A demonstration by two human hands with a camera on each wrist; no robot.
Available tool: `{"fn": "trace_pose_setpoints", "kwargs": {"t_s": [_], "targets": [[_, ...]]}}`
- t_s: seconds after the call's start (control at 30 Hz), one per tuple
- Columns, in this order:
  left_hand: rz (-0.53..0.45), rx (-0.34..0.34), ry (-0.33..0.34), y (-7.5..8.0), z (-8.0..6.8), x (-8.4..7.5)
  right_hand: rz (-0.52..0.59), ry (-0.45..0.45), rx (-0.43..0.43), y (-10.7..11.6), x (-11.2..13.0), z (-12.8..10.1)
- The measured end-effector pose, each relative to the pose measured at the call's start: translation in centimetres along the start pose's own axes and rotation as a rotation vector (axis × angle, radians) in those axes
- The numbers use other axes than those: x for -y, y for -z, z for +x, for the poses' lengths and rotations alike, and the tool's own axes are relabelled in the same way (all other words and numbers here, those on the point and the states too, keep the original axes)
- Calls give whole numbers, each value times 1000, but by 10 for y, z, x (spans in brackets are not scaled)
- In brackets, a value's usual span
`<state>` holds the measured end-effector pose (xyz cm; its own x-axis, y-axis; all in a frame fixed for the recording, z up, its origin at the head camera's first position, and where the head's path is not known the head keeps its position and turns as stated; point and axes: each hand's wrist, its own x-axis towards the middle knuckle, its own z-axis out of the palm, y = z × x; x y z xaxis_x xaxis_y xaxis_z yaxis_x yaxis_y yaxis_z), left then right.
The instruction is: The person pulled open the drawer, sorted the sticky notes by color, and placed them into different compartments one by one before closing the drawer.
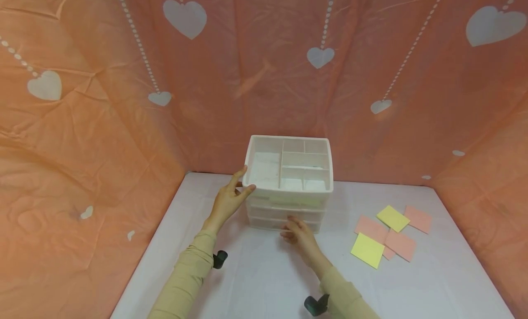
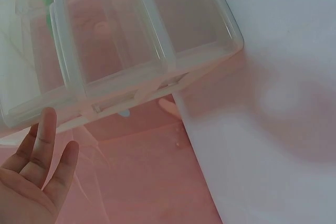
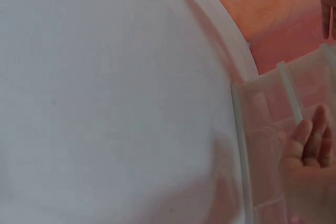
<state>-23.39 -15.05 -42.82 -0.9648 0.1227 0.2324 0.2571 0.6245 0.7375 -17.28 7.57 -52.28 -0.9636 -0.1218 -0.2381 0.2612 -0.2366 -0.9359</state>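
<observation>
While the right hand (image 1: 302,237) part-hides drawers (image 1: 266,213), 2 yellow notes (image 1: 367,250) lie nearby.

Looked like a curtained booth; could not be placed as home or workplace. Was walled with orange-pink drapes (image 1: 284,103) printed with white hearts (image 1: 184,19) on dotted strings (image 1: 328,12), turning at both far corners of the white table (image 1: 255,282) and flanking its side edges.
</observation>
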Motion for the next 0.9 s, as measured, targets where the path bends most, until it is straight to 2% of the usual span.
{"fn": "trace_pose_setpoints", "kwargs": {"t_s": [0.17,0.3,0.47,0.63,0.9], "targets": [[3,1,-4,-2,1,-1,230,-49,32,1,-2,4],[-2,-7,-9,-3,2,-2,277,-34,55,0,-1,3],[0,-8,-14,-4,3,-2,177,-25,101,1,-1,-1],[-1,-4,-23,-3,5,-3,108,-58,170,3,-1,-10],[-3,12,5,0,0,-1,74,-119,324,9,-7,-36]]}}
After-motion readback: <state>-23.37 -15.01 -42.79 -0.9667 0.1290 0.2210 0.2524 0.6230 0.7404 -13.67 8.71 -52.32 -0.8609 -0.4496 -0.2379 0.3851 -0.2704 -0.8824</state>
